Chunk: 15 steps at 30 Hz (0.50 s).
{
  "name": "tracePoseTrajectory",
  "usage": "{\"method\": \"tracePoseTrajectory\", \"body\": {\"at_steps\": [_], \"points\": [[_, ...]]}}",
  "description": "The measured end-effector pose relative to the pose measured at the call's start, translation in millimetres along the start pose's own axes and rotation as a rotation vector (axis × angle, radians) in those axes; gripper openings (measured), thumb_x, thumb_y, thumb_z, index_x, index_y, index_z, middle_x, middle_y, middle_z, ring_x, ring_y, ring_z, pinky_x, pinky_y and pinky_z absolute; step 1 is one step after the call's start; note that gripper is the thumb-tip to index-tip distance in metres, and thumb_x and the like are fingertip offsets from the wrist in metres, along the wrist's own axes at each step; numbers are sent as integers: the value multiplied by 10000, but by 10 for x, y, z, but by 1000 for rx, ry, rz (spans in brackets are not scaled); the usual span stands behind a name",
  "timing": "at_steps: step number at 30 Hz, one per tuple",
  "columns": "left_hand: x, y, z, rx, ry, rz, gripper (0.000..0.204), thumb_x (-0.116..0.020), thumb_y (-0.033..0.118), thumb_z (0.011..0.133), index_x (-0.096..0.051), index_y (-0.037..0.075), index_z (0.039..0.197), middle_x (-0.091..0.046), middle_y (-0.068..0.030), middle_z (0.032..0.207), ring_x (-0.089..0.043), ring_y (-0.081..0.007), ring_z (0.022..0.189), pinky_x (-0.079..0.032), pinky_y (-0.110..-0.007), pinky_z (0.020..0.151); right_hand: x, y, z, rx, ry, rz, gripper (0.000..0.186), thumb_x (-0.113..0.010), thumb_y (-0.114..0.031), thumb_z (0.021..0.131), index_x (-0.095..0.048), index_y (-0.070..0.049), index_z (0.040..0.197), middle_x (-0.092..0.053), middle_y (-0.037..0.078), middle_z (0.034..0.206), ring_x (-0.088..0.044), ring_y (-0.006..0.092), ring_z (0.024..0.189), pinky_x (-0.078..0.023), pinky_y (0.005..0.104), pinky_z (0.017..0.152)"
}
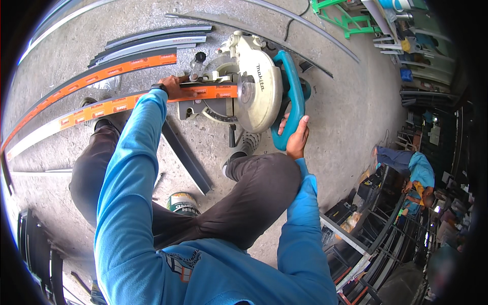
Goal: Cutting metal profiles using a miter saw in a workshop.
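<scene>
A white and teal miter saw [262, 84] stands on the concrete floor in front of me. My right hand [296, 136] is closed round the lower part of its teal loop handle [296, 96]. A long metal profile with orange protective film [216, 92] lies across the saw base, its right end at the silver round part beside the blade guard. My left hand [178, 87] presses that profile against the saw's fence, left of the guard, fingers closed over it. A dark clamp knob [200, 57] rises just beyond this hand. The guard hides the blade's cutting edge.
A second orange-filmed profile [122, 67] and several grey strips [157, 44] lie at the far left. Between my legs are a dark metal bar [185, 157] and a can [183, 203]. A co-worker [418, 170] bends by racks at the right; a green stand [351, 21] is beyond.
</scene>
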<state>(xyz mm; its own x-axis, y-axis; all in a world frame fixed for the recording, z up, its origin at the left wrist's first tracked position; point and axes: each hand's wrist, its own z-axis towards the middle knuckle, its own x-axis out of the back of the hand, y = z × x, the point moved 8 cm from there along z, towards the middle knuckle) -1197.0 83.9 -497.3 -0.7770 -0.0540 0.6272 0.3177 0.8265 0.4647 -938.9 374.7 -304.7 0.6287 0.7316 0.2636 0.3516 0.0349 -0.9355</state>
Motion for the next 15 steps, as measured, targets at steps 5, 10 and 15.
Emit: {"method": "tracePoseTrajectory", "body": {"at_steps": [5,10,15], "points": [[7,27,-8,-18,-1,-13,920,-695,767,717,-461,317,1486,-675,-59,1283,-638,-281,1189,-473,-427,1059,1,1,-4,11,-7,-8,763,-263,-683,1006,-605,-1,1012,-590,59,698,-560,155,604,-466,307,598],[1,1,6,-26,11,-18,944,-707,770,699,-464,308,1485,-675,-56,1282,-636,-281,1193,-468,-426,1064,-12,0,-8,17,-15,-10,762,-256,-684,1006,-599,-4,1016,-591,56,706,-558,154,607,-463,306,601],[-8,-25,26,-22,2,-26,956,-704,774,696,-462,298,1488,-669,-58,1293,-630,-286,1202,-454,-432,1080,-27,-14,-13,23,-15,-11,754,-258,-679,1009,-597,-5,1016,-588,55,701,-558,152,609,-462,305,600]]}}
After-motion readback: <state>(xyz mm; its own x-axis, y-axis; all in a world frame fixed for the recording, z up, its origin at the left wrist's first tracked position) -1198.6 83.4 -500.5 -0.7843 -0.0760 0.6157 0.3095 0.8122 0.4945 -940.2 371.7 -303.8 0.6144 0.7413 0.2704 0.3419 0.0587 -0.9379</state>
